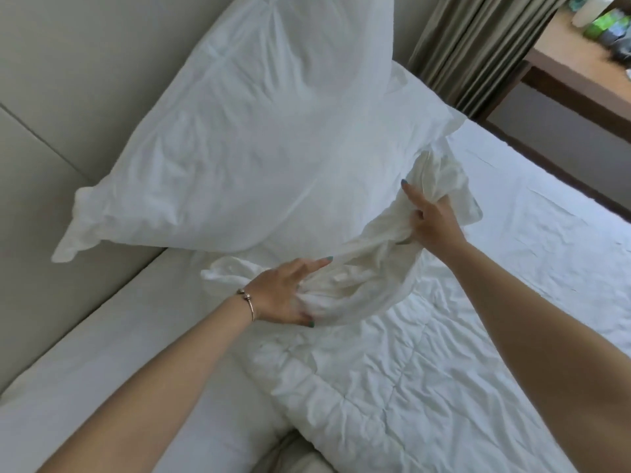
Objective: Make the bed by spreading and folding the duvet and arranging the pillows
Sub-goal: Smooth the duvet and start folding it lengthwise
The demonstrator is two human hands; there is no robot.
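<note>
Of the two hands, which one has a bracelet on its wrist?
The left hand, lower in the picture, wears a thin metal bracelet. The right hand has a bare wrist. Both grip the bunched white pillowcase.

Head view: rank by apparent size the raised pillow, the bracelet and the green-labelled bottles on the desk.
1. Raised pillow, by far the largest, held at its open end by both hands.
2. Green-labelled bottles, small, but far from the camera.
3. Bracelet, smallest, though near.

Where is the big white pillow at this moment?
In the head view the big white pillow is upper left of centre, against the padded headboard, above the quilted duvet. Both hands, left and right, grip its bunched open end.
</note>
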